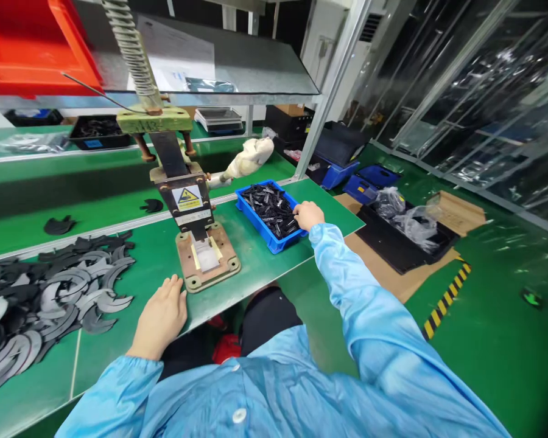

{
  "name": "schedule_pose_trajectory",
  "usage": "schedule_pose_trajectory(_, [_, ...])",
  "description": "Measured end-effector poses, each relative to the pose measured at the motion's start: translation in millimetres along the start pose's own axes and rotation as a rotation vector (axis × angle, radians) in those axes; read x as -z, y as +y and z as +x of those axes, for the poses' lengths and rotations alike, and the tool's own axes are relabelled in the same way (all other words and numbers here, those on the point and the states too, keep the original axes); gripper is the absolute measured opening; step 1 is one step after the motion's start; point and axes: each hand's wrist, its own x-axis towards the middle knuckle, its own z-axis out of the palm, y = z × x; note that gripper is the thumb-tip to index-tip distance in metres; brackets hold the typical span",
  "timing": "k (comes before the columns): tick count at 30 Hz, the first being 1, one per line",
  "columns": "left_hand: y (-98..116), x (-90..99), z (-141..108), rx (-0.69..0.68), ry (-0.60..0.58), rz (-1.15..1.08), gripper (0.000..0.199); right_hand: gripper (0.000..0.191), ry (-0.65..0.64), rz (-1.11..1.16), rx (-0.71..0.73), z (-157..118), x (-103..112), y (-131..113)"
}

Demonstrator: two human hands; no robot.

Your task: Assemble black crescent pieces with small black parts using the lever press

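Black parts: here they are, a loose heap of small black parts point(269, 207) filling the blue tray point(282, 244), which sits on the green bench point(114, 331) to the right of the press, near the bench's front edge.
Right hand: I have the right hand point(309, 215) at the tray's right side, knuckles up, fingers bent down toward the heap; the fingertips are hidden from me, so I cannot tell how far apart they are or whether they grip a part.
Press: left of the tray stands the hand press point(178, 164), a yellow warning label on its front and a white-wrapped handle point(251, 157) angling out to the right.
Base: below the ram I see a pale block point(207, 258) on the brownish base plate point(194, 281).
Left hand: my left hand point(162, 316) lies palm down at the bench edge, just beside the base plate, fingers extended and close together; what the palm covers I cannot tell.
Curved pieces: farther left, grey and black curved pieces point(64, 295) spread in a broad pile.
Behind: a black bin point(98, 135) and a scale point(218, 119) stand beneath the shelf, and a red bin point(31, 52) shows upper left.
Floor right: clear bags point(413, 228) bunch in a black container point(383, 246) on cardboard.
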Motion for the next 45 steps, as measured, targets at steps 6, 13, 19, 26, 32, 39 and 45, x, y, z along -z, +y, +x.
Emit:
schedule_pose_trajectory(6, [-2, 3.1, 2, 0.017, 0.040, -0.059, 0.045, 0.041, 0.086, 0.194, -0.018, -6, 8, -12])
schedule_pose_trajectory(13, [14, 24.8, -6, 0.127, 0.197, -0.326, 0.035, 0.022, 0.281, 0.708, 0.142, -82, -2, -59])
schedule_pose_trajectory(19, [86, 71.8, -10, 0.022, 0.200, -0.756, 0.034, 0.025, 0.054, 1.110, 0.403, -198, -49, -139])
schedule_pose_trajectory(26, [114, 87.8, -14, -0.079, 0.160, -0.836, 0.038, 0.013, -0.106, 1.269, 0.483, -235, -73, -168])
schedule_pose_trajectory(32, [110, 87.2, -17, -0.076, 0.181, -0.801, 0.032, 0.013, -0.145, 1.244, 0.485, -237, -81, -166])
schedule_pose_trajectory(39, [109, 87.9, -11, -0.177, 0.235, -0.751, 0.023, 0.011, -0.140, 1.164, 0.479, -242, -85, -165])
schedule_pose_trajectory(45, [72, 73.3, 18, -0.120, 0.271, -0.651, 0.009, 0.020, -0.080, 1.064, 0.570, -203, -50, -162])
